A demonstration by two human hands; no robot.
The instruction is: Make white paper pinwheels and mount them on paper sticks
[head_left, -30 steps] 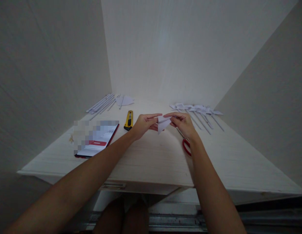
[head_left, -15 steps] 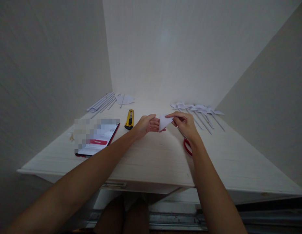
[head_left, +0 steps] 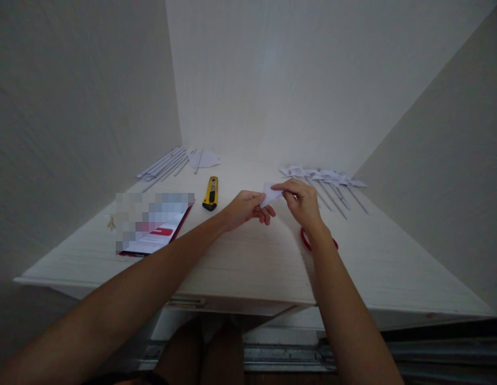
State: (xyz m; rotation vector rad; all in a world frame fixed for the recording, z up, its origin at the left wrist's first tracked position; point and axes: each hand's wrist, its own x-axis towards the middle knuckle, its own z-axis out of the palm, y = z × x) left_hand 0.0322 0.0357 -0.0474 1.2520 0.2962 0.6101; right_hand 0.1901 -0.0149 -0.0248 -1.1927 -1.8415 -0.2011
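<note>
Both hands meet above the middle of a pale wooden table [head_left: 240, 262]. A small folded piece of white paper [head_left: 269, 192] is pinched between them. My left hand [head_left: 246, 207] grips its lower left corner with curled fingers. My right hand [head_left: 301, 202] pinches its top right edge between thumb and forefinger. Red-handled scissors [head_left: 306, 240] lie on the table just under my right wrist, partly hidden by it.
A yellow utility knife [head_left: 211, 193] lies left of my hands. A phone [head_left: 154, 227] rests on the table's left part. Thin paper sticks [head_left: 163, 166] and a paper sheet [head_left: 206, 159] lie at the back left. Several small paper flags on sticks [head_left: 326, 181] lie at the back right. Walls close in on three sides.
The paper has been folded smaller between my fingers, and my left hand's fingers have curled in. The camera has tipped slightly, so the table sits a little higher in view.
</note>
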